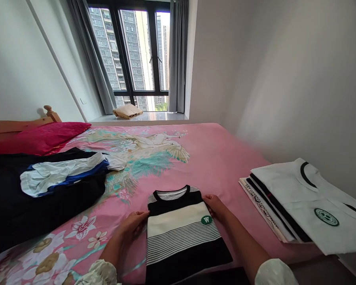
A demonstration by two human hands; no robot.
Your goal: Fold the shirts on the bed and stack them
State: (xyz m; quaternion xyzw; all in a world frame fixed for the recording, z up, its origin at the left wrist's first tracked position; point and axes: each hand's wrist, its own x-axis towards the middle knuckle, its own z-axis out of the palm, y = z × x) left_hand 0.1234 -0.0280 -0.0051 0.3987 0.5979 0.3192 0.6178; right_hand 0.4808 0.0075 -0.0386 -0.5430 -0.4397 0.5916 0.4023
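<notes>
A folded black-and-cream striped T-shirt (180, 233) lies on the pink bedding in front of me, its round collar facing away and a green badge at the upper right. My left hand (136, 222) pinches its left edge below the shoulder. On the opposite edge, my right hand (216, 206) has its fingers closed at the shirt's upper right side. The fingertips of both hands are partly hidden at the cloth. The shirt's lower edge runs toward the bottom of the view.
To the right stands a stack of folded shirts (284, 202), a white one on top. Loose dark clothing (77, 202) with a white-and-blue garment (62, 174) lies left. Behind are a red pillow (53, 136) and a tan folded cloth (127, 111) on the windowsill.
</notes>
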